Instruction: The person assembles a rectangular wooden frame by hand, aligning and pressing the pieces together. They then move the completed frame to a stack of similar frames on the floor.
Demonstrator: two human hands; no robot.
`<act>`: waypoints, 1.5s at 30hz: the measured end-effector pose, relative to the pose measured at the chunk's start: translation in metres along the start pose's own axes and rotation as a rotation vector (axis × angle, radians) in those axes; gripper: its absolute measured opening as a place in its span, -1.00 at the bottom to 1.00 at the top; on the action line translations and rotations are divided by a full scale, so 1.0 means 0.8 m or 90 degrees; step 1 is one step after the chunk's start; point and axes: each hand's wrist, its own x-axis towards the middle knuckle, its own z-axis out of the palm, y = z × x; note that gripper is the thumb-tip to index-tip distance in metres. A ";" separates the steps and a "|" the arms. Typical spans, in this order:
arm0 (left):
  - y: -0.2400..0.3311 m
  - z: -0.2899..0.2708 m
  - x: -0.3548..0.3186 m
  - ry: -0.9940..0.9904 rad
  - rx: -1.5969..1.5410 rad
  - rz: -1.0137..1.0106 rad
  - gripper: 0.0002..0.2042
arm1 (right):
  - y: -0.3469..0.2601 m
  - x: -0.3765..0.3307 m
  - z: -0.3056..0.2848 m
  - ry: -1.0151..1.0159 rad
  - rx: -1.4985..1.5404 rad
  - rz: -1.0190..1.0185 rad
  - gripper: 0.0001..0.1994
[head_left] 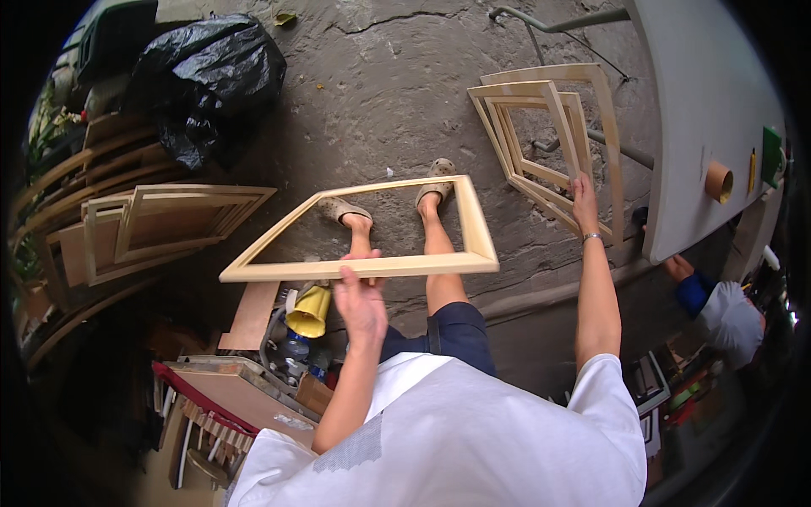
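My left hand [361,311] grips the near bar of a pale wooden frame [431,264], thumb on top and fingers underneath. This frame is held out level in front of me, above my feet. Off to the right, several more wooden frames [606,139] stand upright, one inside or behind another, leaning near a table. My right arm reaches out to them, and my right hand [585,207] closes round the near upright of one of those frames; some of its fingers are hidden behind the wood.
On the left, more wooden frames [194,196] lean in a stack below a black plastic bag [211,80]. A light table [705,110] at the right bears a brown cup [719,182]. Near my left elbow sits a yellow container [310,311]. Another person [732,321] is at far right.
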 end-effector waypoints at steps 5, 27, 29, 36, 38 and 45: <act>-0.068 0.084 -0.020 -0.098 0.091 -0.117 -0.52 | 0.047 0.017 -0.009 0.016 0.047 0.012 -0.66; -0.296 0.245 0.005 -0.357 0.367 -0.258 -0.56 | -0.140 -0.130 -0.036 -0.109 0.133 -0.056 -0.58; -0.310 0.256 0.004 -0.362 0.426 -0.208 -0.52 | -0.119 -0.125 -0.026 -0.088 0.270 0.032 -0.57; -0.351 0.289 0.005 -0.370 0.352 -0.208 -0.13 | -0.086 -0.096 -0.029 0.019 0.140 -0.120 -0.65; -0.356 0.290 0.006 -0.396 0.410 -0.190 -0.12 | -0.056 -0.087 -0.035 0.001 0.227 -0.047 -0.65; -0.309 0.209 0.068 -0.429 0.458 -0.309 -0.11 | 0.031 -0.066 -0.040 -0.004 0.253 0.029 -0.60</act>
